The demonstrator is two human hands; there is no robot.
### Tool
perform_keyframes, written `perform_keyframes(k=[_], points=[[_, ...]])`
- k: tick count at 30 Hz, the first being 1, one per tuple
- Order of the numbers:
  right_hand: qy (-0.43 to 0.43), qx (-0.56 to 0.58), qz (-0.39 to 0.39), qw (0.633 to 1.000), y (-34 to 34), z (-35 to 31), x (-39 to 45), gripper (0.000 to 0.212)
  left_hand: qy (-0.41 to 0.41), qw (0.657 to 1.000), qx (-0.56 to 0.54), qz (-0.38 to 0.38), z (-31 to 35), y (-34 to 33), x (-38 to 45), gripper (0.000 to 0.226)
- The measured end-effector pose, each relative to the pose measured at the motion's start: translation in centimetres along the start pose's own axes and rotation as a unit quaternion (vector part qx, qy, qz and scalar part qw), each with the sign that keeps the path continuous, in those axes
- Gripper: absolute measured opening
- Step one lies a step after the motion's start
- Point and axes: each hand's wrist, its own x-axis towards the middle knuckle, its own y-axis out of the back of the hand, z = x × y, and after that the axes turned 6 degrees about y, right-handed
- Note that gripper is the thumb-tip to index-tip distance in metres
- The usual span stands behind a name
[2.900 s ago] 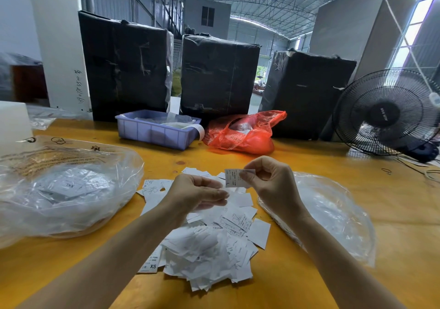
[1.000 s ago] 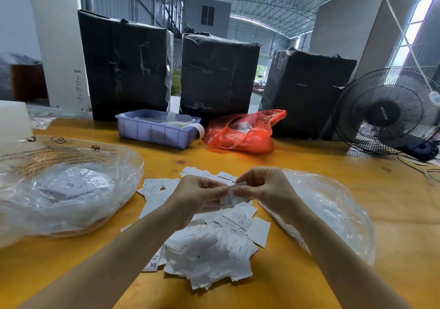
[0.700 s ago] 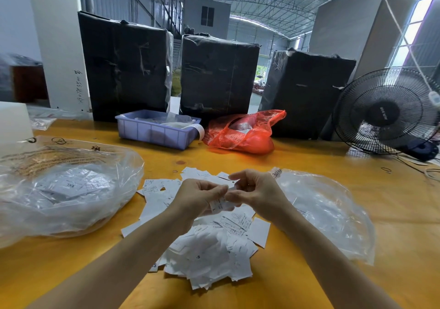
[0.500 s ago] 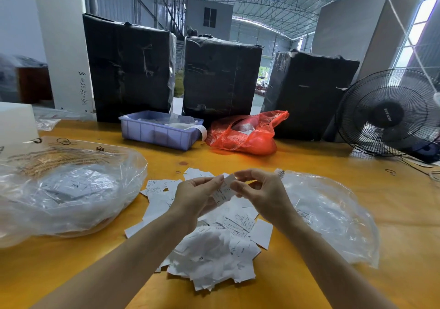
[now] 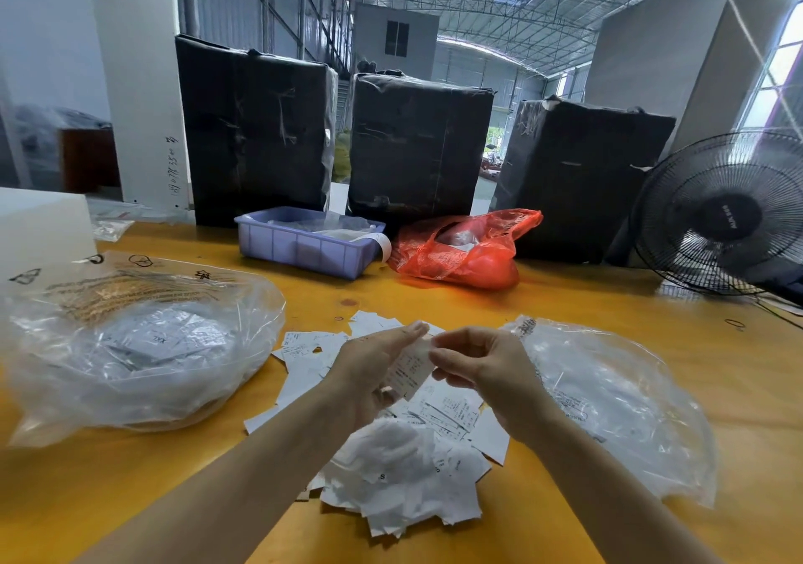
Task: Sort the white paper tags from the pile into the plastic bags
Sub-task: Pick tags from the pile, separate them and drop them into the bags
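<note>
Both hands, left hand (image 5: pixel 369 372) and right hand (image 5: pixel 482 368), pinch one white printed paper tag (image 5: pixel 408 370) above the loose white tag pile (image 5: pixel 404 468) at 6 o'clock; I judge sorting partway, clear plastic bags at 9 (image 5: pixel 139 346) and 3 (image 5: pixel 608 398) part-filled.

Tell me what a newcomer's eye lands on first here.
First, the two hands meeting at the centre: the left hand and right hand pinch one white tag above the pile of tags on the yellow table. Clear plastic bags flank the pile, a fuller left bag and a flatter right bag. Behind, an orange bag glows before three black-wrapped bales.
</note>
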Motion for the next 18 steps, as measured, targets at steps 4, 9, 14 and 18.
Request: perform_keyframes(k=[4,9,14,18], points=[[-0.030,0.005,0.024,0.999,0.5,0.1,0.1,0.006,-0.004,0.996,0.084,-0.032,0.7,1.4,0.7,0.011],[-0.050,0.033,0.031,0.998,0.3,0.1,0.1,0.013,-0.010,0.977,0.210,-0.042,1.5,3.3,1.1,0.006],[-0.038,-0.021,0.036,0.998,1.2,-0.5,0.1,0.012,-0.053,0.935,0.348,0.045,5.8,7.0,0.3,0.009],[-0.022,-0.110,0.028,0.993,4.1,-1.6,0.8,0.007,-0.091,0.868,0.422,0.247,9.8,13.8,-0.9,0.006]])
